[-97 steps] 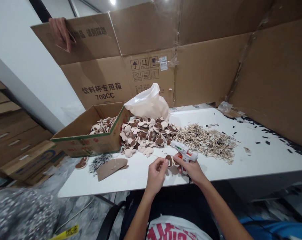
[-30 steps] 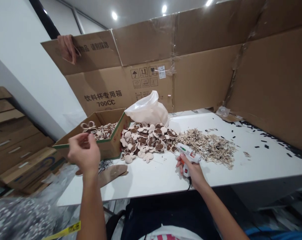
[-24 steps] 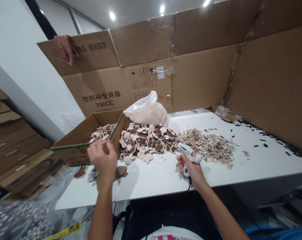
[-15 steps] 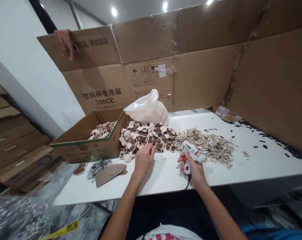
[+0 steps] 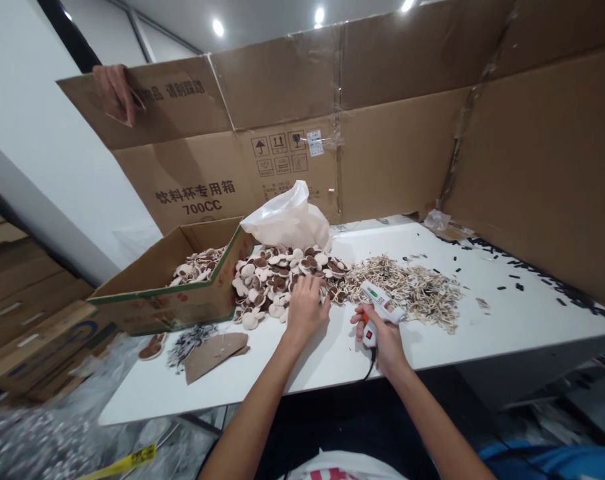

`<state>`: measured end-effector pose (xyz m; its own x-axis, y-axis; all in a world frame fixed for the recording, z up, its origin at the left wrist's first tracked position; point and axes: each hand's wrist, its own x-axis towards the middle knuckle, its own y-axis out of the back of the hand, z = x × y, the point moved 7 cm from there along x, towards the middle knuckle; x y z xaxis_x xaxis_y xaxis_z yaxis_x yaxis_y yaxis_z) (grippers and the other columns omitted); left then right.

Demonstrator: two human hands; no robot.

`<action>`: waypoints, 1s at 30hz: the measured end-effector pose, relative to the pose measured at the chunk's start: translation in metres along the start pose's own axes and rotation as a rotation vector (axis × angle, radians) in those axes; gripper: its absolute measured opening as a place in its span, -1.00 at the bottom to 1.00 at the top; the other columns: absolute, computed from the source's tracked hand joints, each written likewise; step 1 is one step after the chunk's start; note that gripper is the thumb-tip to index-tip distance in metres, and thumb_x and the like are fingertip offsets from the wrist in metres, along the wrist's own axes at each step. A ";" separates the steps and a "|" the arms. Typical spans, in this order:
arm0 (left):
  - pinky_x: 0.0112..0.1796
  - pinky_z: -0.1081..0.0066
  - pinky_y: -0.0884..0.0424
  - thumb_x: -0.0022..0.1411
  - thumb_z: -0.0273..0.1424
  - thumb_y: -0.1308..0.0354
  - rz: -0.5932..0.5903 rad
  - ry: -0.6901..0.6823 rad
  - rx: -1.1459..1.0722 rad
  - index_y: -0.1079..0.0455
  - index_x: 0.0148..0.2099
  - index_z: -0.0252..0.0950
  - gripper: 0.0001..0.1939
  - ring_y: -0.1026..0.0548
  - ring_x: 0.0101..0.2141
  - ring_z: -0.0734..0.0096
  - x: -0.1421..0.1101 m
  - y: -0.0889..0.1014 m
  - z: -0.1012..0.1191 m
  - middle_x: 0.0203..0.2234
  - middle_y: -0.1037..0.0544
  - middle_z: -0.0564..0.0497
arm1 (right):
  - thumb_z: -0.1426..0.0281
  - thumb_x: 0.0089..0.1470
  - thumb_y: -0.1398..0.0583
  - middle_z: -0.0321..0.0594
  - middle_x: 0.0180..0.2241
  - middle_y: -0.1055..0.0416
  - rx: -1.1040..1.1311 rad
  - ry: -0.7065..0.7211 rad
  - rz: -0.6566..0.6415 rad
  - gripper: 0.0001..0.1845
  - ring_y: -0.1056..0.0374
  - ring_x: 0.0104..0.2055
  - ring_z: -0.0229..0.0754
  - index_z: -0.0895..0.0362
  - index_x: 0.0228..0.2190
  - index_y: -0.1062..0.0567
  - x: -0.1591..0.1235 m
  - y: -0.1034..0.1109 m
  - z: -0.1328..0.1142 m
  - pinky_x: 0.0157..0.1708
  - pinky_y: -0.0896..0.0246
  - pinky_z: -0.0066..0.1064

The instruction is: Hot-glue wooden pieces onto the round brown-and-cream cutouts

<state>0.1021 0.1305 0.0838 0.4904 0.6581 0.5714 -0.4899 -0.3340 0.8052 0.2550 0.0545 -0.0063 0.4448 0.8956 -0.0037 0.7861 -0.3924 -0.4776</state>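
Note:
My left hand (image 5: 306, 312) is at the front edge of a pile of brown and cream felt-like pieces (image 5: 267, 280) with rounded lobes. Its thumb stands apart from the bent fingers, and I see nothing held in it; the fingertips partly cover the pieces there. My right hand (image 5: 385, 343) is wrapped round the handle of a white hot glue gun (image 5: 379, 303) with an orange trigger and a black cord. The gun's front end points away from me, towards a heap of short, thin beige strips (image 5: 412, 287).
A green-edged cardboard box (image 5: 182, 307) of similar pieces stands left, with a white plastic bag (image 5: 295, 220) behind the pile. Cardboard scraps (image 5: 215, 355) and dark shreds (image 5: 187, 343) lie front left. Black bits (image 5: 519, 287) dot the right. Another person's hand (image 5: 117, 93) grips the cardboard wall.
My left hand has moved right and forward to the edge of the pile, its thumb now apart from the fingers. My right hand still holds the glue gun. The view has shifted slightly.

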 end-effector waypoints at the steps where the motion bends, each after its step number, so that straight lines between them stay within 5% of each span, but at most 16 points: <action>1: -0.02 0.13 -0.28 0.27 -0.52 -0.15 -0.058 -0.086 0.028 -0.34 0.00 -0.21 -0.74 -0.37 -0.02 0.04 0.002 -0.006 0.007 -0.11 -0.48 -0.12 | 0.01 0.02 -0.39 -0.20 -0.51 -0.53 0.002 0.002 0.001 -0.57 -0.28 -0.65 -0.26 0.14 -0.39 -0.55 0.000 0.000 0.000 -0.65 -0.20 -0.41; 4: 0.04 0.04 -0.20 0.22 -0.64 -0.11 -0.195 -0.243 0.114 -0.35 0.10 -0.19 -0.57 -0.32 0.10 -0.03 0.007 -0.027 0.017 -0.08 -0.52 -0.13 | 0.02 0.02 -0.39 -0.21 -0.51 -0.53 0.016 0.006 0.003 -0.58 -0.29 -0.66 -0.27 0.14 -0.38 -0.55 0.001 0.000 0.000 -0.65 -0.20 -0.43; 8: 0.03 0.01 -0.17 0.27 -0.59 -0.14 -0.274 -0.246 0.127 -0.36 0.15 -0.20 -0.58 -0.28 0.14 -0.08 0.013 -0.044 0.013 -0.07 -0.54 -0.16 | 0.03 0.01 -0.40 -0.23 -0.52 -0.52 0.043 -0.015 0.015 -0.58 -0.28 -0.67 -0.30 0.14 -0.40 -0.55 0.001 0.001 0.001 -0.67 -0.18 -0.46; 14: 0.00 0.06 -0.20 0.17 -0.33 -0.36 -0.231 -0.140 -0.072 -0.44 -0.17 -0.23 -0.78 -0.34 0.04 -0.06 0.003 -0.025 0.014 -0.14 -0.51 -0.13 | 0.02 0.03 -0.38 -0.23 -0.52 -0.53 0.052 -0.004 -0.008 -0.59 -0.29 -0.67 -0.29 0.13 -0.40 -0.55 0.001 -0.001 -0.002 -0.66 -0.22 -0.44; 18: -0.24 0.32 -0.28 0.19 -0.28 -0.35 -0.082 0.108 -0.419 -0.40 -0.20 -0.21 -0.78 -0.42 -0.28 0.25 -0.011 -0.002 0.005 -0.33 -0.49 0.03 | 0.01 0.07 -0.34 -0.23 -0.52 -0.52 0.038 -0.013 -0.017 -0.60 -0.28 -0.66 -0.28 0.11 -0.41 -0.54 0.002 0.002 -0.001 -0.66 -0.19 -0.43; 21: -0.48 0.45 -0.14 0.15 -0.12 -0.38 -0.045 0.393 -0.755 -0.39 -0.26 -0.22 -0.67 -0.27 -0.55 0.45 -0.028 -0.002 -0.012 -0.58 -0.32 0.17 | 0.02 0.06 -0.33 -0.23 -0.53 -0.52 0.041 -0.053 -0.078 -0.60 -0.25 -0.67 -0.29 0.12 -0.43 -0.53 0.002 0.000 0.000 -0.68 -0.18 -0.46; 25: -0.51 0.49 -0.20 0.04 -0.11 -0.46 -0.016 0.613 -1.036 -0.45 -0.28 -0.28 -0.60 -0.33 -0.56 0.50 -0.056 -0.010 -0.026 -0.57 -0.40 0.14 | 0.02 0.04 -0.32 -0.24 -0.60 -0.49 0.033 -0.144 -0.213 -0.58 -0.19 -0.74 -0.33 0.15 -0.46 -0.53 -0.003 -0.008 -0.001 -0.77 -0.05 -0.52; 30: -0.36 0.45 -0.45 0.04 -0.22 -0.47 0.051 0.730 -1.125 -0.55 -0.22 -0.33 -0.66 -0.54 -0.39 0.39 -0.086 -0.016 -0.034 -0.40 -0.59 -0.01 | 0.00 0.05 -0.32 -0.22 -0.57 -0.53 -0.040 -0.163 -0.306 -0.56 -0.17 -0.78 -0.35 0.16 -0.40 -0.53 -0.009 -0.015 -0.001 -0.80 -0.02 -0.53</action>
<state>0.0435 0.1022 0.0164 0.1322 0.9864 0.0981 -0.9912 0.1311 0.0175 0.2398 0.0516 0.0019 0.1143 0.9934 -0.0074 0.8899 -0.1057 -0.4437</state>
